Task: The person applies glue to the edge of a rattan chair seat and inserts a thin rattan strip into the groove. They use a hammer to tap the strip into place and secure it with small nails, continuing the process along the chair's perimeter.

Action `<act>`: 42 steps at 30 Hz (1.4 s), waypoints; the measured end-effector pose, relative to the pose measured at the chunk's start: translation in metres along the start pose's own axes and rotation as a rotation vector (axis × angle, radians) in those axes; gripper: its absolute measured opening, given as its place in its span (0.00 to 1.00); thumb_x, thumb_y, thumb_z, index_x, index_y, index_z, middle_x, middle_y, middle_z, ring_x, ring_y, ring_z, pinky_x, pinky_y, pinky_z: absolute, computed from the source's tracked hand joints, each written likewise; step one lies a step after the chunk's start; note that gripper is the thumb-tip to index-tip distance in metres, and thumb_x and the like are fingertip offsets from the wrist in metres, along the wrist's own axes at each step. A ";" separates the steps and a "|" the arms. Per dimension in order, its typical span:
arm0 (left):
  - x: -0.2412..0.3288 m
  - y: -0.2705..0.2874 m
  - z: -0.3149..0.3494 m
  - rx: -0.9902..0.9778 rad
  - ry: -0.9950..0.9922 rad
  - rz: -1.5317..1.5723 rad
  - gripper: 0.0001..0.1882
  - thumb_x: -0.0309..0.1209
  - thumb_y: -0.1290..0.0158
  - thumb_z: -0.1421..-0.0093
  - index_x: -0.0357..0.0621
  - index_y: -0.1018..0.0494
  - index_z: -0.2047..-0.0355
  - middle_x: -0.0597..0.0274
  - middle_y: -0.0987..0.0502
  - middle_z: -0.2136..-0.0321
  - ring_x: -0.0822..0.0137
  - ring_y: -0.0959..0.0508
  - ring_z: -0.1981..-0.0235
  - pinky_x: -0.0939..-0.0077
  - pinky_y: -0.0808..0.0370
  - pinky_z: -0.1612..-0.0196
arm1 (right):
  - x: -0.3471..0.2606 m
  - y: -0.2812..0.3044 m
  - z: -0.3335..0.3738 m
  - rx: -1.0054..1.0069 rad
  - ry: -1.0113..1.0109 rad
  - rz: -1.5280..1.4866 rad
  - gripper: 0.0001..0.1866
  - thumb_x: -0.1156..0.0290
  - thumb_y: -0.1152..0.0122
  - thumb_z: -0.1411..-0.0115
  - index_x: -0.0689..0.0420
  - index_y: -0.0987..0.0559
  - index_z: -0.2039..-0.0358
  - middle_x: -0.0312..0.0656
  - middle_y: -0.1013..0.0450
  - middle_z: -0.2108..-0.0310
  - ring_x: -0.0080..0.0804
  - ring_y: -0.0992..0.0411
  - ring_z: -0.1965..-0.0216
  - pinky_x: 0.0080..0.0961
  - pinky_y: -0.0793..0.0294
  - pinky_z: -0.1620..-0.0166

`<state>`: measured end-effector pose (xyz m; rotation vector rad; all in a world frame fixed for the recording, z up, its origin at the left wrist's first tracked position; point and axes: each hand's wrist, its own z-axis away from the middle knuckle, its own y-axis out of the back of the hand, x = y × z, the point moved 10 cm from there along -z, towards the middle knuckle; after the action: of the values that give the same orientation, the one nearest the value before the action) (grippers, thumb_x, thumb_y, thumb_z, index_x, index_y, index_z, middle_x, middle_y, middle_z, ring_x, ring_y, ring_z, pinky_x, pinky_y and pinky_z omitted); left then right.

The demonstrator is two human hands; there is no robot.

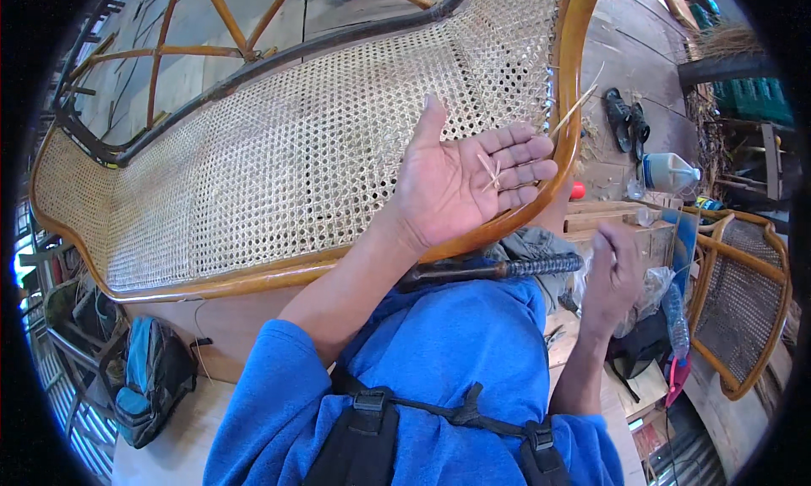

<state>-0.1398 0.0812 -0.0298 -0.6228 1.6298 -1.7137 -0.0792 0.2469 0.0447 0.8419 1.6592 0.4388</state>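
My left hand [460, 177] is held palm up with its fingers stretched out. A few short, thin cane strips [490, 175] lie loose on it near the base of the fingers. Beneath that hand spreads a woven cane panel [253, 165] with an open hexagonal mesh, set in a glossy brown curved frame [573, 89]. Loose cane ends [579, 106] stick out at the panel's right edge. My right hand [617, 275] is raised off to the right, apart from the panel, slightly blurred. Its fingers are curled in, and whatever they may hold is hidden.
A dark rod-like tool with a ribbed grip [541, 266] lies by my lap. To the right are a wooden box [604, 220], black sandals [625, 122], a white jug [667, 173] and another caned frame [739, 296]. A backpack [152, 384] stands at lower left.
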 end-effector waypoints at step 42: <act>0.053 0.013 -0.006 0.527 -0.074 -1.545 0.17 0.43 0.51 0.41 0.41 0.24 0.66 0.74 0.34 0.84 0.82 0.38 0.83 0.85 0.40 0.80 | 0.045 -0.042 -0.038 -0.148 -0.329 -0.684 0.04 0.76 0.43 0.42 0.62 0.25 0.66 0.37 0.28 0.74 0.18 0.32 0.75 0.12 0.33 0.72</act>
<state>-0.1769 0.0451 -0.0489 -1.8617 0.3379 -2.8612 -0.1310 0.2564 -0.0046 0.1873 1.4731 -0.0557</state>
